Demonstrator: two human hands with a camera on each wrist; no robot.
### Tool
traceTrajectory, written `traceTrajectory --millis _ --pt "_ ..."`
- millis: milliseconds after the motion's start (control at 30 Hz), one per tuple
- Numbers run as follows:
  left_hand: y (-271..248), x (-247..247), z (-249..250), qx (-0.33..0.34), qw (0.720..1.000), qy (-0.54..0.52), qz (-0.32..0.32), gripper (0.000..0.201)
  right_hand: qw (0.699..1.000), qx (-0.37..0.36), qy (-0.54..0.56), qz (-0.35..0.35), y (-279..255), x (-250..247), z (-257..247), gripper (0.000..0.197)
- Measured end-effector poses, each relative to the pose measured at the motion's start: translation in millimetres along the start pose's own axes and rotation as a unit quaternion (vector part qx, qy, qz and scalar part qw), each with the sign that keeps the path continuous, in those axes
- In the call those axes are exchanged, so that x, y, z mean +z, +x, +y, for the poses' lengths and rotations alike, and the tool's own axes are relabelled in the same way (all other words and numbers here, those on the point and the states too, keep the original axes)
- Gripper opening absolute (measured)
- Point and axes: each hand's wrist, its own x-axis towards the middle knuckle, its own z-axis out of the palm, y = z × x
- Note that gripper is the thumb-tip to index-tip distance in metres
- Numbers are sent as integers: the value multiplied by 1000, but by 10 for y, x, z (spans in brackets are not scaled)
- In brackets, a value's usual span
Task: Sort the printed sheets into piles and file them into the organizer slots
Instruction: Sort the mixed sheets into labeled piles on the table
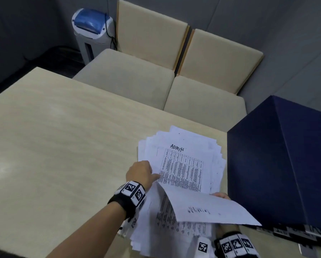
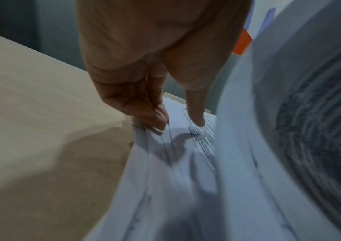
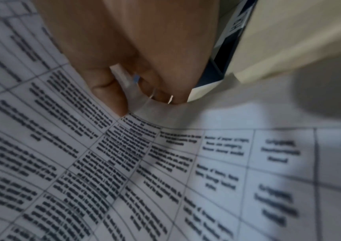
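I note a pale wood table (image 1: 53, 136) facing beige chairs (image 1: 202, 75); my left hand (image 1: 140, 173) grips the stack (image 1: 183, 164), long axis running away from me, while my right hand (image 3: 134, 57) pinches one lifted sheet (image 1: 211, 209).

The left hand (image 1: 140, 173) reaches out from a bare arm with its thumb pointing and its fingers (image 2: 155, 117) bent down, while the right hand (image 3: 136, 53) pinches with thumb and fingers.

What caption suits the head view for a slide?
Left hand steadies the paper stack while right hand lifts one sheet.
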Motion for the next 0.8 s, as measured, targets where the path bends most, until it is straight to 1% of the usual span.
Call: traceTrajectory --millis 33,100,133,167,233,300,333,367,400,467,500,567,600,633,667,700,733,767,800 --pt "15 19 6 9 1000 -9 -10 29 1000 9 10 3 -23 17 -27 27" --pt "28 34 -2 48 998 -36 -13 27 999 10 34 -2 -50 38 -76 20" --pt "24 22 -10 74 996 -51 -2 25 999 9 42 -1 -23 40 -66 13" --pt "11 -9 -13 98 992 -73 12 21 999 13 42 17 -4 63 -68 9" --pt "-13 -80 -17 130 982 -135 29 18 998 8 35 43 13 108 -81 17" --pt "-38 -147 -24 136 965 -223 14 31 998 6 9 58 33 119 -83 32" --pt "-39 -177 -25 138 955 -264 0 37 999 5 -7 52 34 124 -91 40" --pt "-42 -205 -19 142 945 -292 -21 42 999 5 -22 49 25 143 -96 42" --pt "-46 -223 -17 147 937 -314 -45 45 998 4 -37 47 10 146 -94 38" --pt "-48 -250 -21 149 923 -347 -78 48 998 1 -61 29 -37 164 -138 23" --pt "-41 -257 -36 139 916 -367 -86 48 999 6 -48 16 -60 164 -156 23" --pt "-17 -261 -86 94 908 -397 -94 46 1000 9 -5 -16 -90 149 -184 38" --pt "-1 -246 -116 71 913 -392 -85 43 1000 14 -17 -21 -101 133 -185 39" --pt "18 -230 -135 48 928 -364 -59 38 999 14 -32 -8 -93 128 -167 29" --pt "29 -215 -143 21 950 -311 -22 31 999 -3 -39 14 -84 117 -177 14" --pt "24 -207 -142 -3 969 -245 15 23 998 -24 -49 37 -75 123 -187 6" --pt "9 -204 -134 -23 982 -184 40 15 995 -55 -58 52 -55 124 -183 9" --pt "-8 -206 -115 -32 987 -147 50 10 993 -83 -70 52 -44 133 -176 16" --pt "-34 -206 -97 -27 989 -130 58 9 993 -87 -64 40 -95 157 -196 23"
